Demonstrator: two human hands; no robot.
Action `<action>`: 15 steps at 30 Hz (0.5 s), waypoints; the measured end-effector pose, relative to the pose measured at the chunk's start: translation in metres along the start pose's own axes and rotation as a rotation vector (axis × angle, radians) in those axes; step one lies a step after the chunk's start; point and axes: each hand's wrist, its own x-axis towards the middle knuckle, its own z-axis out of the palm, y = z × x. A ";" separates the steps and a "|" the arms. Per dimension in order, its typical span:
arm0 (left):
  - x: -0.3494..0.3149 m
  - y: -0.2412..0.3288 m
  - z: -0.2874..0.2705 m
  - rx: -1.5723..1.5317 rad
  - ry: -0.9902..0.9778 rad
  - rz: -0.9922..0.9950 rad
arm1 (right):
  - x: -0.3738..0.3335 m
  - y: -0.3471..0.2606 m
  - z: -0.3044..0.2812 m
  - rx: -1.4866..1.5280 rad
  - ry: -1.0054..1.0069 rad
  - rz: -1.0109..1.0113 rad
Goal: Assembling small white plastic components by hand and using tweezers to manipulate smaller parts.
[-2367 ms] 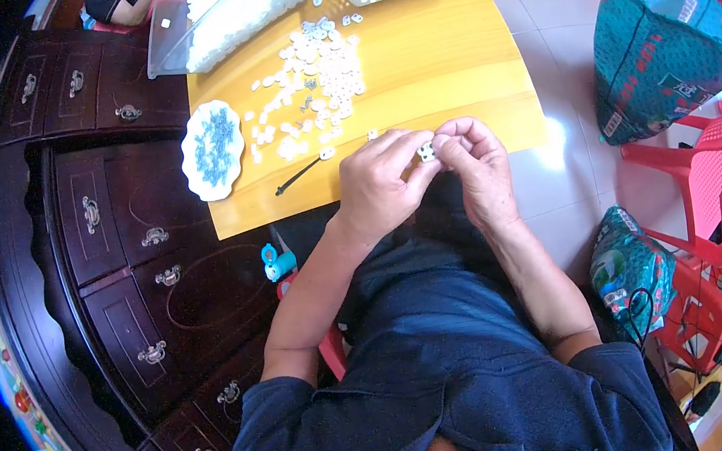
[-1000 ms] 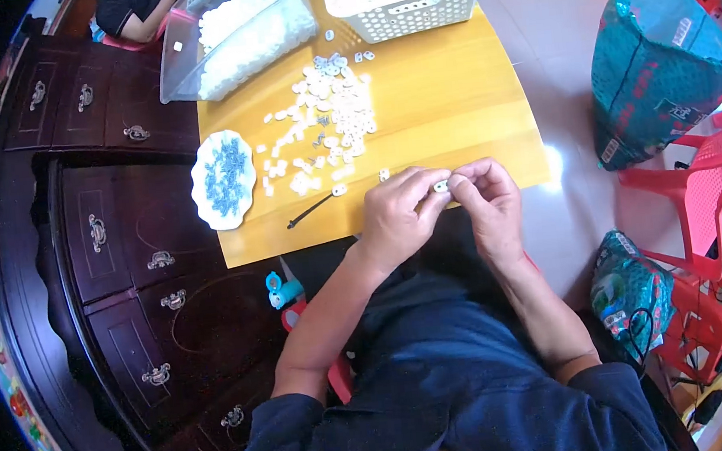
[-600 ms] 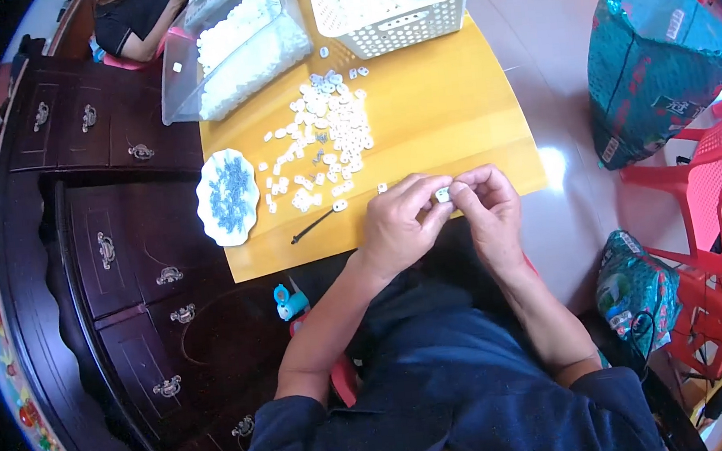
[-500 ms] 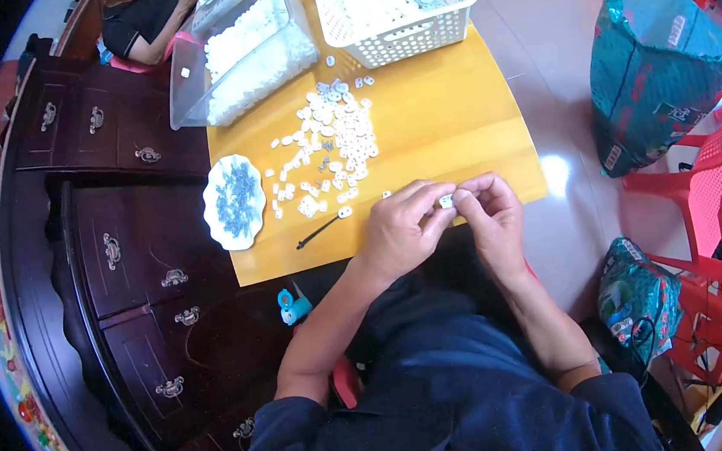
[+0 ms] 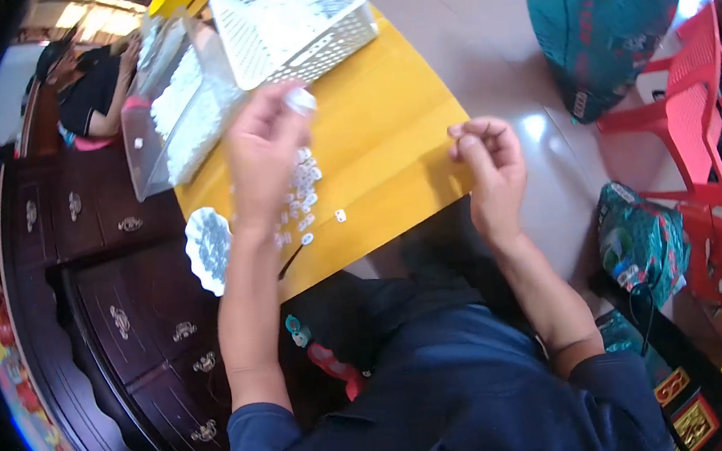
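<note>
My left hand (image 5: 263, 157) is raised over the table, blurred by motion, and pinches a small white plastic piece (image 5: 300, 102) just in front of the white basket (image 5: 335, 44). Under that hand and forearm, partly hidden, lie many loose white pieces (image 5: 304, 179). My right hand (image 5: 494, 160) is over the table's right edge with its fingers curled and the thumb pressed against them. Whether anything is in that pinch cannot be made out. One white piece (image 5: 341, 215) lies alone near the front edge, and a thin black stick (image 5: 292, 262) rests left of it.
A scalloped white plate (image 5: 197, 254) of small grey bits stands at the left of the yellow table (image 5: 404, 126). Behind it is a clear bin (image 5: 136, 164) of white pieces. Dark drawers (image 5: 115, 284) stand left; teal bags (image 5: 602, 20) and red chairs (image 5: 674, 134) right. Another person (image 5: 92, 95) sits far left.
My hands have come apart. The left went up and left toward the basket with a white piece; the right moved slightly up. The whole view has shifted and turned.
</note>
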 end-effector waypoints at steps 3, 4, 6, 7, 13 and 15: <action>0.033 0.027 -0.003 0.036 0.146 0.109 | 0.036 -0.024 -0.040 -0.048 0.107 0.037; 0.032 0.024 0.002 0.083 0.127 0.106 | 0.047 -0.026 -0.058 -0.057 0.120 0.077; 0.019 -0.001 0.011 0.147 0.024 0.092 | 0.071 -0.022 -0.103 -0.069 0.159 0.112; 0.007 -0.014 0.023 0.166 -0.046 -0.002 | 0.080 -0.009 -0.134 -0.138 0.150 0.134; -0.068 -0.076 0.081 0.433 -0.086 0.074 | 0.098 0.110 -0.230 -0.583 0.153 0.370; -0.070 -0.073 0.086 0.531 -0.016 0.169 | 0.100 0.156 -0.229 -0.613 0.121 0.468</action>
